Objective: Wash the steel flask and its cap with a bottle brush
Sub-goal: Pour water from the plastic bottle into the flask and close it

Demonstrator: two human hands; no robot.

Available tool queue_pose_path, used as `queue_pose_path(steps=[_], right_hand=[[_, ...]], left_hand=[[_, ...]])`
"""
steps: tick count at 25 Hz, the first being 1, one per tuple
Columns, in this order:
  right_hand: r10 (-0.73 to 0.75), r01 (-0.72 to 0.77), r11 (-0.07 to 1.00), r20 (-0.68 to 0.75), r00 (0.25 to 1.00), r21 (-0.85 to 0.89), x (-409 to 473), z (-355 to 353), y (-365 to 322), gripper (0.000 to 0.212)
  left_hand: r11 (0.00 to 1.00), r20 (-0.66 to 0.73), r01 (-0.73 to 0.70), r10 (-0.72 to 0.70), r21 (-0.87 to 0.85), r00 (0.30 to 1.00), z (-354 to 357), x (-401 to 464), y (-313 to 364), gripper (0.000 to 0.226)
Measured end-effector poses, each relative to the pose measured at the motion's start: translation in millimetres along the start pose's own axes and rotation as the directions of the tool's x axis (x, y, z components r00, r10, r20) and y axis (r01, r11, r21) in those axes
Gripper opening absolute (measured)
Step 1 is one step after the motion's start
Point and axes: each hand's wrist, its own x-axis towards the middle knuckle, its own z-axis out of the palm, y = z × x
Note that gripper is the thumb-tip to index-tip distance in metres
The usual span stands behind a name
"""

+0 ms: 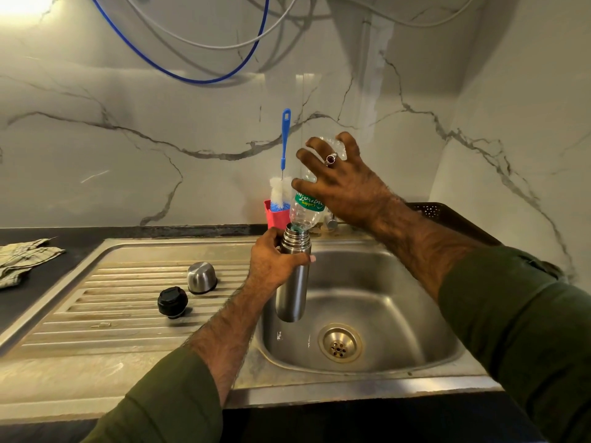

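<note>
- Over the sink basin, the left hand wraps round the steel flask just below its threaded neck, holding it upright and clear of the basin floor.
- Right hand, fingers spread wide round the base end, grips an upturned clear plastic bottle w/ its mouth set into the flask's opening; whether water is running I can't tell.
- Flask handling, my read: rigid steel, smooth sides, likely slippery once wet and heavier as it fills. Best hold is where the left hand is now, high on the body under the neck ridges (they give the fingers a stop).
- Plastic bottle looks thin and crushable, so a light squeeze only; keep it centred on the neck or it'll tip.
- Far side, just behind the flask, the bottle brush stands bristles-down in a red holder, blue handle up. Stiff handle, soft bristles; take it by the handle.
- Left, on the ribbed drainboard: steel cap upside down, and nearer, the black stopper. Both small, light, apt to roll or slide when soapy.
- Far left on the dark counter lies a crumpled cloth.
- Far right, behind the right forearm, a dark perforated tray.
</note>
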Motion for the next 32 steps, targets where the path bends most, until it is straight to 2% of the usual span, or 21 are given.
queue_pose_path(steps=[3, 11, 13, 14, 15, 17, 18, 19, 21, 23, 26, 29, 32], right_hand=[[0.031, -0.032, 0.999, 0.019, 0.999, 0.014, 0, -1, 0, 0.1], [0.069, -0.073, 0.996, 0.064, 0.996, 0.061, -1, -4, -2, 0.094], [0.159, -0.176, 0.977, 0.133, 0.978, 0.121, 1, -7, 3, 0.087], [0.251, -0.291, 0.935, 0.2, 0.947, 0.201, 1, -7, 7, 0.084], [0.361, -0.444, 0.836, 0.286, 0.888, 0.322, 1, -4, 11, 0.082], [0.494, -0.687, 0.46, 0.481, 0.724, 0.562, 5, -1, 8, 0.081], [0.493, -0.727, 0.269, 0.558, 0.668, 0.632, 7, -1, 1, 0.082], [0.473, -0.727, 0.099, 0.61, 0.636, 0.68, 11, -1, -10, 0.082], [0.396, -0.653, -0.198, 0.669, 0.629, 0.731, 26, -9, -35, 0.077], [0.316, -0.562, -0.416, 0.693, 0.648, 0.715, 46, -20, -61, 0.072], [0.181, -0.492, -0.597, 0.705, 0.686, 0.633, 83, -38, -105, 0.072], [0.046, -0.486, -0.632, 0.656, 0.754, 0.603, 116, -61, -160, 0.073], [-0.03, -0.466, -0.647, 0.591, 0.806, 0.603, 134, -85, -208, 0.072]], left_hand=[[1.0, -0.002, -0.013, 0.013, -0.001, 1.0, -2, 0, 1, 0.07], [1.0, -0.01, -0.006, 0.006, -0.029, 1.0, -4, -3, 5, 0.07], [0.999, -0.02, -0.009, 0.008, -0.053, 1.0, -10, -3, 10, 0.068], [0.997, -0.025, -0.006, 0.004, -0.074, 1.0, -15, -2, 15, 0.069], [0.995, -0.033, -0.003, 0.0, -0.097, 0.999, -22, 1, 22, 0.071], [0.99, -0.076, -0.006, -0.005, -0.138, 0.997, -44, 5, 36, 0.072], [0.99, -0.108, -0.016, 0.001, -0.142, 0.994, -56, 7, 44, 0.071], [0.99, -0.148, -0.033, 0.012, -0.134, 0.989, -71, 9, 52, 0.068], [0.989, -0.23, -0.078, 0.048, -0.123, 0.972, -105, 10, 66, 0.058], [0.99, -0.286, -0.095, 0.061, -0.106, 0.956, -144, 6, 76, 0.058], [0.997, -0.367, -0.073, 0.055, -0.035, 0.928, -204, -7, 75, 0.064], [0.997, -0.485, 0.001, 0.037, 0.079, 0.874, -260, -29, 58, 0.065], [0.986, -0.532, 0.056, 0.035, 0.155, 0.846, -303, -54, 39, 0.069]])
